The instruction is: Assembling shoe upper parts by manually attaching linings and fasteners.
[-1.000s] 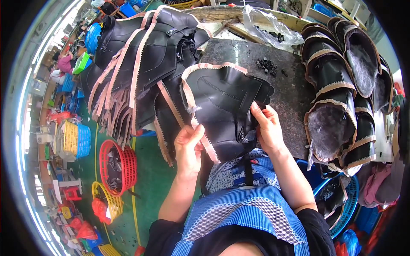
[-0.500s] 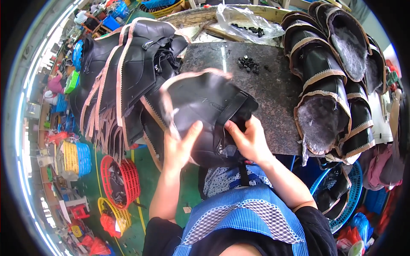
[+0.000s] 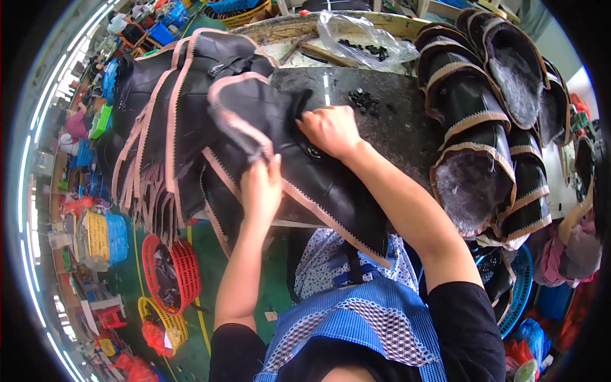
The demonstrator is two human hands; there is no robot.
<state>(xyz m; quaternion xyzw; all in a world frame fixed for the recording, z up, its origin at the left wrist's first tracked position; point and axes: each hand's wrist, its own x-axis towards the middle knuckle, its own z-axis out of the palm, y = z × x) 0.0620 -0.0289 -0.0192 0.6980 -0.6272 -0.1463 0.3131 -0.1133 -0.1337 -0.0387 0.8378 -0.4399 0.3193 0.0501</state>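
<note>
A black leather boot upper (image 3: 337, 194) with a pinkish zigzag-cut edge lies over the near side of the work surface, a flap of it lifted and blurred. My left hand (image 3: 261, 191) is closed on the light edge of that flap. My right hand (image 3: 331, 130), fingers curled, grips the upper's far side near a small buckle; a dark piece, perhaps its strap, sticks out beyond the knuckles. To the left, more flat black boot uppers (image 3: 210, 118) lie overlapped, their pink trimmed edges hanging over the table's side.
Fur-lined boot uppers (image 3: 474, 105) are stacked nested at the right. Small black parts (image 3: 363, 102) lie on the dark slab (image 3: 401, 140), and a clear plastic bag (image 3: 398, 48) holds more behind. Red (image 3: 189, 274) and yellow baskets (image 3: 178, 325) stand on the floor; another person's arm (image 3: 576, 216) shows at far right.
The boot upper has been turned and laid out, its trimmed edge now running toward me. My right hand has moved up and away from me; my left hand has shifted up slightly.
</note>
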